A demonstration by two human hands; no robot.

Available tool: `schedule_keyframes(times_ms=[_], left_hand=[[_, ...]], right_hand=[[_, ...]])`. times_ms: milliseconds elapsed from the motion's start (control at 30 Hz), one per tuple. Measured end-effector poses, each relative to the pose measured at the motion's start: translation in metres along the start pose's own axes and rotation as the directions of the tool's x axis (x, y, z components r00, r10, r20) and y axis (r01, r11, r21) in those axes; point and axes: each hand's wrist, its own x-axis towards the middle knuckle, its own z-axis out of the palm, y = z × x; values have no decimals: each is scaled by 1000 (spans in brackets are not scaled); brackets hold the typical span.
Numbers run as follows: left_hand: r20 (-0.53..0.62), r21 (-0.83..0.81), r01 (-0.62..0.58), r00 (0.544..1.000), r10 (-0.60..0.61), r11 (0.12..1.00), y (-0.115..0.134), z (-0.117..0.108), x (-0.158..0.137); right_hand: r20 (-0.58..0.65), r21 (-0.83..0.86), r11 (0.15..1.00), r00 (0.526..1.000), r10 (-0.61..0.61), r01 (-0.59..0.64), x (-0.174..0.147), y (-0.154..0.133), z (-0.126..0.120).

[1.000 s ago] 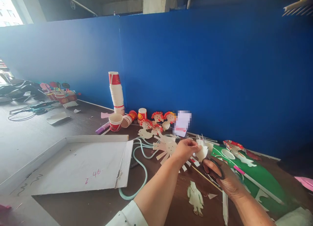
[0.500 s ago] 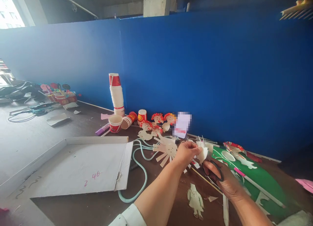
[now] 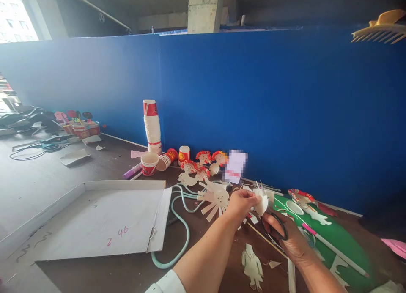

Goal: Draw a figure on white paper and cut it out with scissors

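My left hand (image 3: pixel 241 203) pinches a small piece of white paper (image 3: pixel 261 205) between thumb and fingers. My right hand (image 3: pixel 287 236) grips black-handled scissors (image 3: pixel 280 226), whose blades reach up beside the paper; whether they are cutting through it is partly hidden. Left of my left hand lies a paper cutout (image 3: pixel 218 196) with a round face and strips radiating outward. Nearer to me, a body-shaped paper figure (image 3: pixel 252 263) rests flat on the dark table.
A white shallow box lid (image 3: pixel 104 225) sits at left, with a pale blue cable (image 3: pixel 187 234) beside it. Stacked paper cups (image 3: pixel 152 128) and red-fringed figures (image 3: pixel 203 157) stand near the blue partition (image 3: pixel 269 107). A green sheet (image 3: pixel 345 242) with scraps lies at right.
The view has tilted up slightly, so things sit a little lower in the picture. Both hands keep their hold on the paper and the scissors, with little other visible difference.
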Motion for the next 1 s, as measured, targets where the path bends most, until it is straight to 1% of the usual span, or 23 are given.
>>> schedule_keyframes(times_ms=[300, 500, 667, 800, 1000], left_hand=[[-9, 5, 14, 1000, -13, 1000, 2, 1, -2], [-7, 14, -12, 1000, 12, 1000, -2, 1, -1], [-13, 14, 15, 1000, -15, 1000, 1, 2, -3], [-23, 7, 36, 999, -36, 999, 4, 3, -4], [-22, 7, 32, 999, -31, 999, 1, 2, -3]], right_hand=[[-16, 46, 999, 1000, 13, -12, -2, -6, 4], [-32, -35, 999, 999, -11, 10, 0, 0, 0], [-4, -61, 998, 1000, -18, 18, 3, 10, -6], [-22, -78, 997, 1000, -21, 19, 4, 11, -6], [-7, -120, 992, 1000, -28, 27, 5, 13, -7]])
